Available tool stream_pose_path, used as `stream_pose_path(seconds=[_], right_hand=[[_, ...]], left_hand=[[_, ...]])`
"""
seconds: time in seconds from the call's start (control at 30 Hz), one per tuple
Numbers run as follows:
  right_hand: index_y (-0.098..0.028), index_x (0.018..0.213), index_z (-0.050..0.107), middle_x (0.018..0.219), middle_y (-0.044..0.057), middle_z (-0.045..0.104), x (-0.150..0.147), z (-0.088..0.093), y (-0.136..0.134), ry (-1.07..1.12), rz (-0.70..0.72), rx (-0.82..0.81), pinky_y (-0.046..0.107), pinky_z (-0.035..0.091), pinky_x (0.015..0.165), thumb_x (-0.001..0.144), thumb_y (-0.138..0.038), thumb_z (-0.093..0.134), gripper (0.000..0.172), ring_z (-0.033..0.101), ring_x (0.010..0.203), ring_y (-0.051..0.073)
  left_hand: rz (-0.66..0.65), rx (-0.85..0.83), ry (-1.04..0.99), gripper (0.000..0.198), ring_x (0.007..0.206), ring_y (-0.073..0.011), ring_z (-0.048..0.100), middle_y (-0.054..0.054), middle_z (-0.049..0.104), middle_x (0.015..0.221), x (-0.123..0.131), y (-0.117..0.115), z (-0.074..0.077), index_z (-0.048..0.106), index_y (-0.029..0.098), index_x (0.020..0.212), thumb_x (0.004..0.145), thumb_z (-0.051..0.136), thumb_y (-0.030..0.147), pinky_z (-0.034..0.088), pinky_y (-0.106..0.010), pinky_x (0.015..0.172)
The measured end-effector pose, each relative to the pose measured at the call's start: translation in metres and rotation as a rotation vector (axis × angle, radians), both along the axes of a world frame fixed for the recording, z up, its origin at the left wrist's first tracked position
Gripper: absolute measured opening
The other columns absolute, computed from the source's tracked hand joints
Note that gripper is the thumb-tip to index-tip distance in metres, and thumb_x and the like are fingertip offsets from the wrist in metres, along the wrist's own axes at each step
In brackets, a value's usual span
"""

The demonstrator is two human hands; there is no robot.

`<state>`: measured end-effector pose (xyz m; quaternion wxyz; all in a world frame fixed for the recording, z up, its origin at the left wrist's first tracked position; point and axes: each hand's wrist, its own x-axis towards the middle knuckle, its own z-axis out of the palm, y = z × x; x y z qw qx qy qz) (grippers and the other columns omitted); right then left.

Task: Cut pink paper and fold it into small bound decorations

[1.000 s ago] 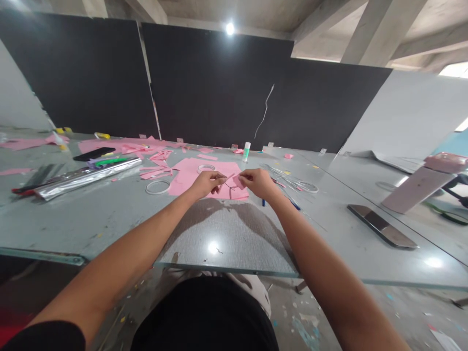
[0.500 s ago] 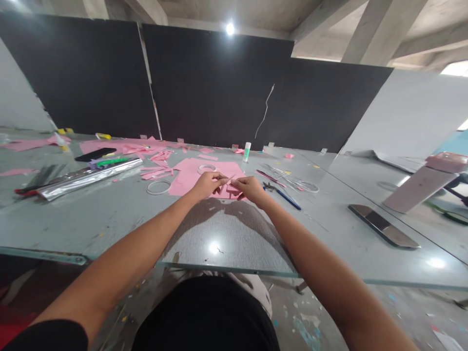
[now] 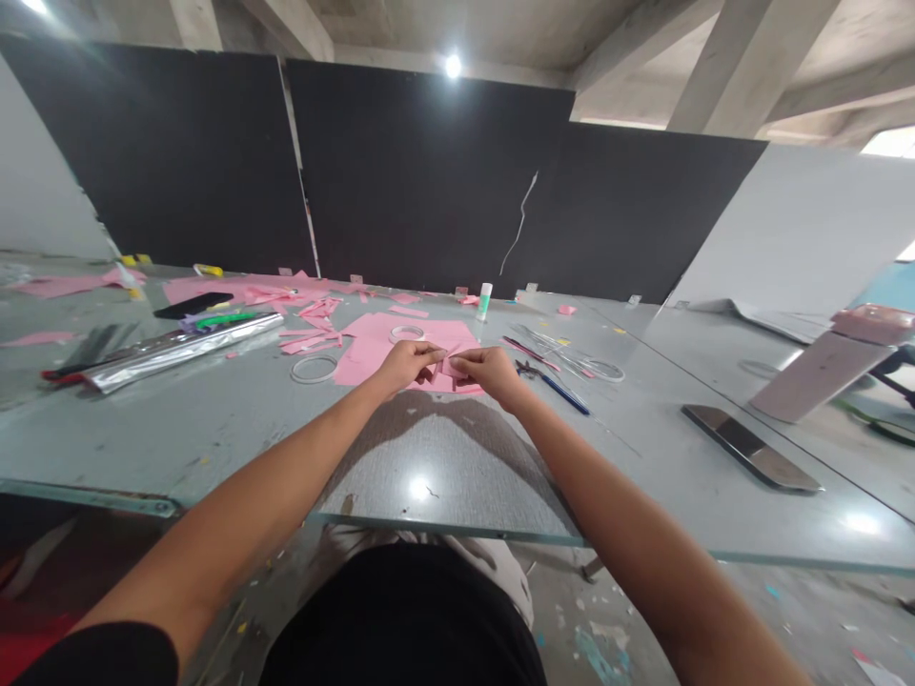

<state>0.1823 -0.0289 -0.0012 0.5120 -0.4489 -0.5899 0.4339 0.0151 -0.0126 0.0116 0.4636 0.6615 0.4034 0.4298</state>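
Observation:
My left hand (image 3: 410,366) and my right hand (image 3: 486,370) meet over a pink paper sheet (image 3: 364,343) on the grey table. Between their pinched fingertips is a small piece of pink paper (image 3: 444,366), gripped from both sides. Its exact shape is partly hidden by the fingers. A white ring (image 3: 407,333) lies on the sheet just beyond my left hand, and a larger white ring (image 3: 313,370) rests left of the sheet. Pliers with blue handles (image 3: 564,391) lie to the right of my right hand. Behind the hands a glue stick (image 3: 484,301) stands upright.
Pink paper scraps (image 3: 315,324) spread across the back left, near a silver foil roll (image 3: 190,351) and a black phone (image 3: 193,305). Thin wires (image 3: 564,348) lie at right. Farther right are another phone (image 3: 750,448) and a pink bottle (image 3: 822,372). A black panel (image 3: 429,171) borders the table's back.
Both hands keep their pinch on the small pink paper, with the fingers shifted slightly. The whole view has moved a little; the things on the table lie as before.

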Motion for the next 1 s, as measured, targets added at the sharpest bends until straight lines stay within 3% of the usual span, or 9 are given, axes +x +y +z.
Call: stream_pose_path(seconds=[0.2,0.63,1.0], right_hand=[[-0.014,0.068,0.074,0.049,-0.004,0.056,0.0,0.001,0.001,-0.08,0.012,0.024,0.026,0.055,0.054,0.059,-0.026,0.075,0.014,0.053,0.045,0.008],[-0.012,0.06,0.07,0.055,0.0,0.061,-0.003,0.002,-0.007,0.194,0.042,-0.145,0.025,0.05,0.055,0.048,-0.028,0.081,0.023,0.052,0.052,0.009],[-0.013,0.062,0.07,0.052,-0.001,0.059,-0.005,0.004,-0.009,-0.032,-0.011,-0.041,0.025,0.043,0.057,0.055,-0.029,0.075,0.017,0.05,0.052,0.009]], left_hand=[[-0.029,-0.018,-0.012,0.031,0.041,-0.0059,0.047,0.005,0.05,0.048,0.001,-0.002,0.001,0.067,0.012,0.078,0.066,0.073,0.04,0.035,-0.02,0.043],[-0.052,0.019,-0.007,0.034,0.043,-0.007,0.048,0.003,0.054,0.051,0.001,-0.002,-0.001,0.069,0.013,0.075,0.062,0.074,0.043,0.035,-0.02,0.044],[-0.103,0.063,0.035,0.035,0.041,-0.0064,0.044,0.003,0.05,0.044,0.001,-0.004,0.001,0.07,0.011,0.076,0.063,0.074,0.043,0.034,-0.02,0.044]])
